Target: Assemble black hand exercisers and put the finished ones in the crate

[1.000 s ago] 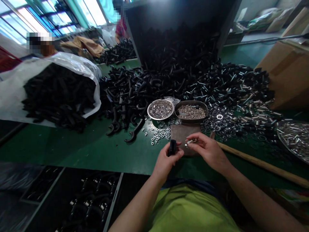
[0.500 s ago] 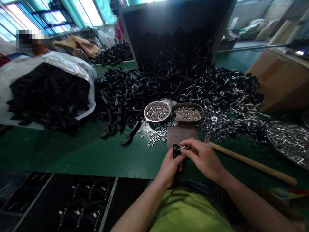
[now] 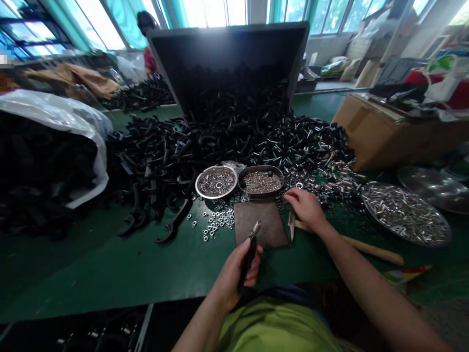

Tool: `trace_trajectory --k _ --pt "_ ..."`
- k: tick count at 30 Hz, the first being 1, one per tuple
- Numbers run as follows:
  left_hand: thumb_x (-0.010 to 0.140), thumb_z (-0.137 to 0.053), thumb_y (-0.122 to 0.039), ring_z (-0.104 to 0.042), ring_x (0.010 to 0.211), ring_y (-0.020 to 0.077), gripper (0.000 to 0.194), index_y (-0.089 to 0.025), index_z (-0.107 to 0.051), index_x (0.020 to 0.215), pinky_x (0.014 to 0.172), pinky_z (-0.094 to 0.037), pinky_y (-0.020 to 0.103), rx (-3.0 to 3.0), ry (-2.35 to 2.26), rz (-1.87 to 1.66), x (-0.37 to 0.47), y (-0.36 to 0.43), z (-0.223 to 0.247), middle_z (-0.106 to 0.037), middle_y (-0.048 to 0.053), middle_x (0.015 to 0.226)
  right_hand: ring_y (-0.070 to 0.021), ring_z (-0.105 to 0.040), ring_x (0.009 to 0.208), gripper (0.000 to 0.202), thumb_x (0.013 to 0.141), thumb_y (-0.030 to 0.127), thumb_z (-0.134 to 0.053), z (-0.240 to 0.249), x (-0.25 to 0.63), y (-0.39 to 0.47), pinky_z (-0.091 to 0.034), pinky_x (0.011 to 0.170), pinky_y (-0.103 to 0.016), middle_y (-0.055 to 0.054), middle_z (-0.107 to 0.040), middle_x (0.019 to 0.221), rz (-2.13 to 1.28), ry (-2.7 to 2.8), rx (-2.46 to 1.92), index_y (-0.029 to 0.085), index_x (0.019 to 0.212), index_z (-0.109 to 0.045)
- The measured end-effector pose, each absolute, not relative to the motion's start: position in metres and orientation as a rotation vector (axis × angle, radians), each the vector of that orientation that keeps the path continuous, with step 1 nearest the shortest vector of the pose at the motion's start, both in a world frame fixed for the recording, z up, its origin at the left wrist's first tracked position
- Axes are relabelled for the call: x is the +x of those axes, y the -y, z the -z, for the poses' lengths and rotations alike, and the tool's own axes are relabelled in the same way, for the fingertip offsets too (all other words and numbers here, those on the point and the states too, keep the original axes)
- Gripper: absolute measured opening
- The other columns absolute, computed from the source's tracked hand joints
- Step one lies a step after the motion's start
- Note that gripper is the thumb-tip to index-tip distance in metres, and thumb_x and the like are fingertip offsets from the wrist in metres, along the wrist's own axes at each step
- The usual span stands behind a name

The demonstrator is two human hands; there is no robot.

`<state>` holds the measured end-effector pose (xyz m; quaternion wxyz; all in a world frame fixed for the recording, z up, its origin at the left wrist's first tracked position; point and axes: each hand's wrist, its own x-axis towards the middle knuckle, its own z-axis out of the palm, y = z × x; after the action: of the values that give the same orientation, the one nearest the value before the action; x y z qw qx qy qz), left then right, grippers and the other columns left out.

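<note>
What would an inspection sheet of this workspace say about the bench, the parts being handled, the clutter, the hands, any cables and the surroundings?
Surface: green bench, brown plate lying on it.
Parts handled: black part with a metal spring at its upper end.
Clutter: heaped black curved parts, loose nuts, round bowl, oval tin, wooden-handled tool.
Hands: left hand grips the black part; right hand is near loose rings, its grip unclear.
Cables: nothing seen on the bench.
Surroundings: plastic bag, cardboard box, large bin, another person, windows.
</note>
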<state>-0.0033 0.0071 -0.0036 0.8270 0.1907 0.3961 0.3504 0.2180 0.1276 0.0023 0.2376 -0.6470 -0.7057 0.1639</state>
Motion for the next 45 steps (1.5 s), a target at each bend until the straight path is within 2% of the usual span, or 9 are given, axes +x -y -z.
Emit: trace_trajectory --k 4,11,18,22,24,29,40,43,45 --pt "0.079 -0.053 -0.059 -0.025 0.042 0.0026 0.045 -0.016 -0.053 0.089 0.037 -0.013 0.014 0.392 -0.917 -0.807 -0.005 -0.010 0.007 -0.039 -0.006 0.059 -0.0238 -0.058 0.091 0.017 0.082 0.030 -0.054 0.004 0.242 -0.157 -0.042 0.074 -0.034 -0.010 -0.065 0.096 -0.223 1.835 -1.946 0.020 0.084 -0.067" --pt "0.078 -0.057 -0.056 -0.032 0.044 0.0029 0.043 -0.015 -0.054 0.089 0.037 -0.019 0.014 0.411 -0.988 -0.834 0.000 -0.011 0.008 -0.045 -0.004 0.062 -0.0216 -0.059 0.083 0.013 0.076 0.029 -0.059 0.013 0.248 -0.167 -0.041 0.069 -0.032 -0.007 -0.067 0.089 -0.198 1.815 -1.962 0.020 0.074 -0.068" --pt "0.077 -0.056 -0.059 -0.032 0.044 0.0032 0.045 -0.015 -0.053 0.087 0.038 -0.019 0.014 0.363 -0.983 -0.840 0.004 -0.022 0.006 -0.044 -0.005 0.061 -0.0192 -0.064 0.074 0.019 0.077 0.033 -0.059 0.000 0.248 -0.156 -0.048 0.069 -0.033 -0.008 -0.070 0.082 -0.437 1.720 -1.796 0.016 0.083 -0.066" --pt "0.075 -0.052 -0.066 -0.032 0.045 0.0032 0.054 -0.014 -0.053 0.088 0.039 -0.020 0.013 0.313 -0.933 -0.816 0.008 -0.028 0.003 -0.042 -0.004 0.062 -0.0194 -0.066 0.087 0.014 0.079 0.032 -0.060 -0.016 0.210 -0.110 -0.052 0.075 -0.032 -0.008 -0.070 0.099 -0.838 1.741 -1.362 0.018 0.082 -0.062" --pt "0.074 -0.049 -0.070 -0.033 0.046 0.0035 0.058 -0.014 -0.053 0.088 0.039 -0.022 0.014 0.300 -0.917 -0.804 0.011 -0.030 0.001 -0.042 -0.004 0.062 -0.0198 -0.065 0.094 0.008 0.081 0.026 -0.058 -0.023 0.188 -0.083 -0.050 0.082 -0.033 -0.007 -0.070 0.101 -0.827 1.891 -1.188 0.020 0.080 -0.062" --pt "0.074 -0.045 -0.073 -0.036 0.049 0.0051 0.058 -0.016 -0.050 0.079 0.042 -0.027 0.014 0.369 -0.913 -0.830 0.016 -0.029 -0.002 -0.043 -0.003 0.063 -0.0193 -0.065 0.089 0.026 0.085 0.017 -0.052 -0.028 0.159 -0.050 -0.050 0.077 -0.032 -0.008 -0.069 0.100 -0.422 2.286 -0.997 0.019 0.111 -0.055" --pt "0.078 -0.055 -0.058 -0.028 0.047 0.0039 0.041 -0.018 -0.047 0.079 0.039 -0.018 0.014 0.647 -1.129 -0.851 0.014 -0.021 0.005 -0.036 -0.006 0.060 -0.0165 -0.063 0.095 0.031 0.087 0.021 -0.050 -0.030 0.172 -0.054 -0.047 0.081 -0.027 -0.006 -0.067 0.106 -0.412 2.436 -1.124 0.020 0.118 -0.050" --pt "0.079 -0.055 -0.056 -0.026 0.046 0.0033 0.041 -0.016 -0.050 0.082 0.038 -0.016 0.013 0.530 -1.083 -0.887 0.005 -0.025 0.008 -0.036 -0.006 0.060 -0.0138 -0.062 0.094 0.025 0.090 0.018 -0.043 -0.035 0.222 -0.089 -0.045 0.081 -0.025 -0.003 -0.067 0.106 -0.253 2.380 -1.552 0.023 0.111 -0.057" --pt "0.080 -0.056 -0.054 -0.027 0.046 0.0032 0.039 -0.015 -0.053 0.086 0.038 -0.017 0.013 0.478 -1.074 -0.936 -0.002 -0.027 0.009 -0.038 -0.006 0.061 -0.0196 -0.060 0.097 0.030 0.087 0.012 -0.041 -0.036 0.267 -0.116 -0.044 0.078 -0.030 -0.009 -0.065 0.107 -0.007 2.259 -1.989 0.019 0.109 -0.060"
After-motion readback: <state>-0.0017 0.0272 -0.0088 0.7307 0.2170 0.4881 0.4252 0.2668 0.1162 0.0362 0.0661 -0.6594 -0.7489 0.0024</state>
